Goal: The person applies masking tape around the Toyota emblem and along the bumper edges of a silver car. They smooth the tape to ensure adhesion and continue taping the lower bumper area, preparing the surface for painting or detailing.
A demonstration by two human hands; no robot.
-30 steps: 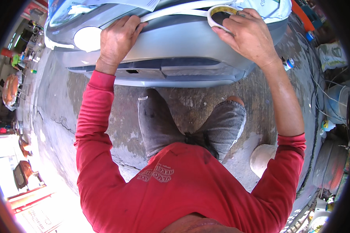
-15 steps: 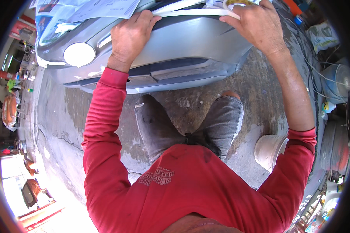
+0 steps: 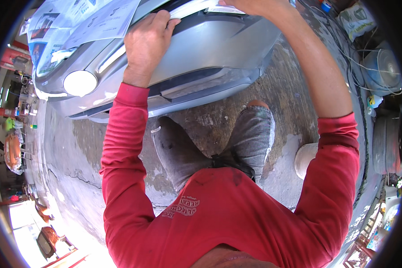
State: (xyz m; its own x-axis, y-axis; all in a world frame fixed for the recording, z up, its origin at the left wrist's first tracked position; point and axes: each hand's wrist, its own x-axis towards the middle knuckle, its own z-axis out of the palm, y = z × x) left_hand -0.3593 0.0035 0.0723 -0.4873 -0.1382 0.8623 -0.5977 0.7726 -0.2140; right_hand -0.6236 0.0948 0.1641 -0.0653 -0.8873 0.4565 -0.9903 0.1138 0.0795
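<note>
Presently, the left hand [image 3: 147, 44] has its fingers bent at the upper edge of a silvery grey, curved car bumper [image 3: 214, 44]; its thumb touches the near end of a flat, white, tape-like strip [image 3: 194, 7]. Whether it pinches this strip or only presses it, I cannot tell. The right hand [image 3: 259, 5] is cut by the far border of the view, so its grip I cannot judge; it is near the other end of the strip. The strip itself is located between the two hands, along the bumper's far edge.

To the left of this, printed newspaper sheets [image 3: 100, 24] already lie over the car's far left part. As I judge, the paper side is well advanced, while the grey face of the bumper is uncovered, and the strip does not yet seem flat along its whole length. On the bumper's left there is a round, bright white disc [image 3: 80, 83]. Further out, at the right, a whitish cylindrical bucket [image 3: 304, 161] is on the grey concrete floor [image 3: 283, 152].
</note>
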